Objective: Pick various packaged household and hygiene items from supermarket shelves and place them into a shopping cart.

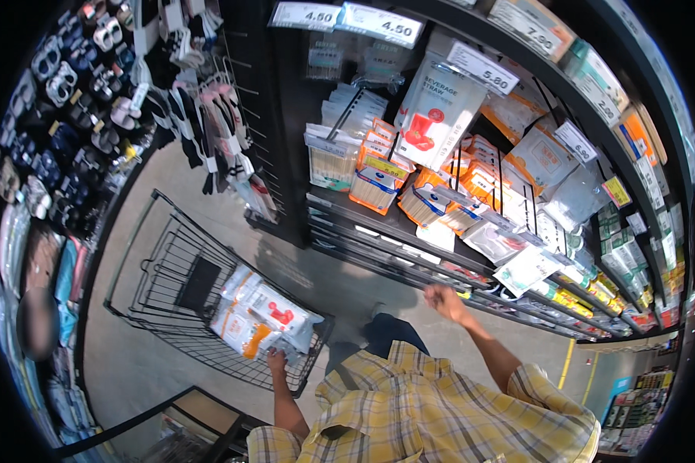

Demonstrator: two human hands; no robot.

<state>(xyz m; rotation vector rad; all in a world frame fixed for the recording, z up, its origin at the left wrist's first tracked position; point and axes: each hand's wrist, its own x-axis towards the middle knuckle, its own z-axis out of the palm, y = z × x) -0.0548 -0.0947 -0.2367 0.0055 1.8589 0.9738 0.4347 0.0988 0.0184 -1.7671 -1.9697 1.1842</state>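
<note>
Fingers of the left hand [276,360] curl over the near rim of a black wire shopping cart [150,266], closed on the wire, just beside a heap of white and orange packets [259,316] that lies in the cart's near corner. Fingers of the right hand [444,299] are loosely bent and partly spread, holding nothing; the hand hangs in the air in front of the lower black shelves [394,228], touching none of the goods. Those shelves carry orange and white boxes [374,181] of thin sticks, flat clear bags, and one large white pouch with a red cup drawn on it [434,108], with white price tags [378,23] clipped along the shelf edges above. The cart stands on a smooth beige floor [170,185] in a shop aisle. Behind it a black grid wall holds hanging socks [216,116], and further left a dark rack is filled with slippers and sandals [62,85]. A yellow plaid short-sleeved shirt [425,409] covers the person's body at the lower edge and hides the floor beneath. The right hand is blurred, so its fingertips are hard to make out. Another dark frame at the lower left is cut off by the rim, and the far right shelves bend away into small, unclear packets.
</note>
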